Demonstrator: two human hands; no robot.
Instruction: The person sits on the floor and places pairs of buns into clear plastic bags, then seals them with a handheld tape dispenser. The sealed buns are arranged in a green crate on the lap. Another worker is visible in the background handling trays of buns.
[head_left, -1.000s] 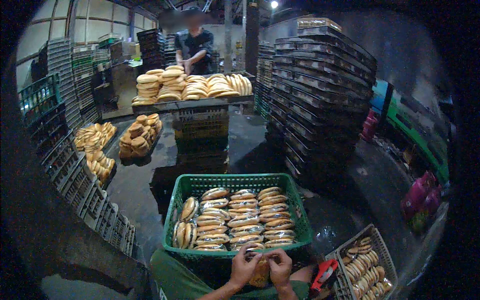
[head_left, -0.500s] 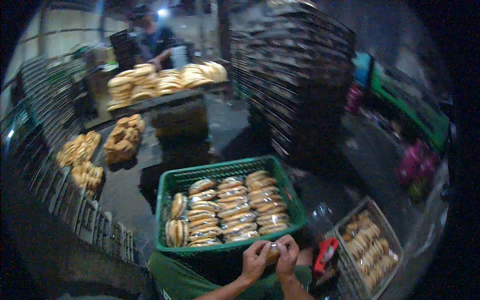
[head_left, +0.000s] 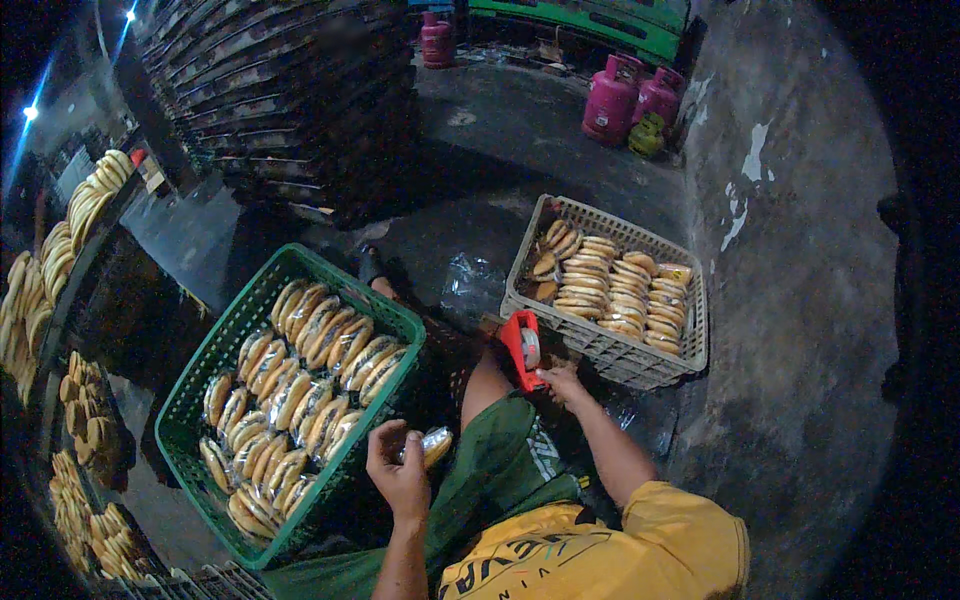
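Note:
My left hand [head_left: 398,470] is closed around a bread bun in clear plastic wrap [head_left: 437,447], held over my lap beside the green crate. My right hand [head_left: 565,386] reaches to the near end of a red tape dispenser [head_left: 523,350] by my knee. Its fingers are bent together at the dispenser's tip; whether a strip of tape is between them is too small to tell. The green plastic crate [head_left: 180,487] at my left holds rows of wrapped buns [head_left: 290,400]. To the right, a beige plastic crate [head_left: 640,372] holds stacked buns [head_left: 583,280].
Clear plastic bags [head_left: 472,280] lie on the floor beyond the dispenser. A tall stack of dark trays [head_left: 290,110] rises at the back. More buns [head_left: 60,250] sit on a table at far left. Pink gas cylinders [head_left: 611,100] stand near the right wall [head_left: 780,250].
My view has swung to the right. My hands, earlier together on the bun, have parted: the left keeps the bun, and the right has moved to the tape dispenser.

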